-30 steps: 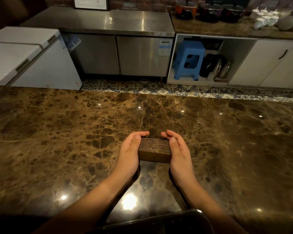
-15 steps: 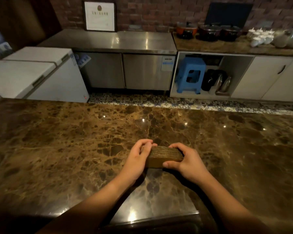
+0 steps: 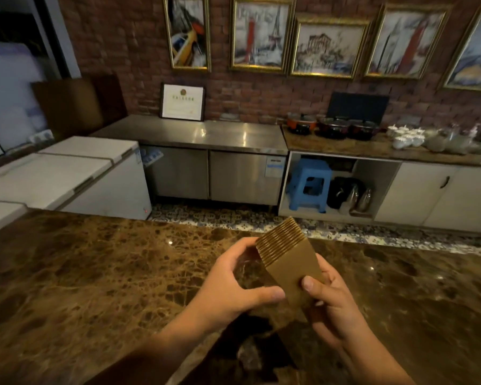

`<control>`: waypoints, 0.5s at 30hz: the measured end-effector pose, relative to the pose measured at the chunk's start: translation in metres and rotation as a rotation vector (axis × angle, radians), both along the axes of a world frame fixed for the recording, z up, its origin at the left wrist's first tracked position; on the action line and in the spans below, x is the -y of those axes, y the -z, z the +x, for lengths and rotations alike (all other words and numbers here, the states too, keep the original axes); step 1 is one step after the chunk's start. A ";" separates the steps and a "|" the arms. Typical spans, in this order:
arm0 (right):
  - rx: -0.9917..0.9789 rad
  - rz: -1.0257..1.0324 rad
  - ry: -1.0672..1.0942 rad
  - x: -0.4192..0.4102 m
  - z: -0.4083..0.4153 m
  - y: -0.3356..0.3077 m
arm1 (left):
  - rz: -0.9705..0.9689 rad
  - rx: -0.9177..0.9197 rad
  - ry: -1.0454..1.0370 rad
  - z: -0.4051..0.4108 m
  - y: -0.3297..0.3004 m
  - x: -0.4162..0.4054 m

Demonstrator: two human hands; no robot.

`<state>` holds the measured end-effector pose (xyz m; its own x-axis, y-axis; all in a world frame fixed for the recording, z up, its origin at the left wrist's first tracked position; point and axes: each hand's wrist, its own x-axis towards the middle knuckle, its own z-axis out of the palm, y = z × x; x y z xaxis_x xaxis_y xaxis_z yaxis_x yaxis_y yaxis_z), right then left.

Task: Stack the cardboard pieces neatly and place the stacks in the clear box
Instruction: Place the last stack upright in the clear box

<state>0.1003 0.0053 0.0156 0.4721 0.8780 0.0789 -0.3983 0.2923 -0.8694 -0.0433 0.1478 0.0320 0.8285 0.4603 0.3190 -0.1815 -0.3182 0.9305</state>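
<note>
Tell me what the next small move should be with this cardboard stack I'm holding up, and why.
Probably look around for the clear box, since none shows in this view. The cardboard stack is already squared and lifted off the marble counter, tilted, with the right hand pinching its lower end and the left hand beside it.

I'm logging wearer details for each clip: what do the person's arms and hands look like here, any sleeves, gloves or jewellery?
Both forearms are bare as far as the frame shows, with no sleeve in view. The left hand and right hand wear no gloves, and no ring, watch or bracelet shows. Nails are short and unpainted where visible. Dim light and blur hide finer marks.
</note>
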 end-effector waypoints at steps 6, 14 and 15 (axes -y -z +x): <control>-0.190 0.154 -0.057 0.016 -0.046 -0.023 | 0.079 0.142 -0.203 -0.017 -0.027 0.046; -0.039 0.048 -0.077 0.038 -0.095 -0.014 | 0.074 0.181 -0.391 -0.056 -0.023 0.076; 0.036 0.002 -0.047 0.043 -0.096 -0.016 | 0.044 0.178 -0.381 -0.062 -0.022 0.079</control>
<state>0.0040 -0.0374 0.0318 0.4273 0.8989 0.0968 -0.3801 0.2758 -0.8829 -0.1049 0.0688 0.0542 0.5322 0.7055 0.4680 -0.2001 -0.4323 0.8792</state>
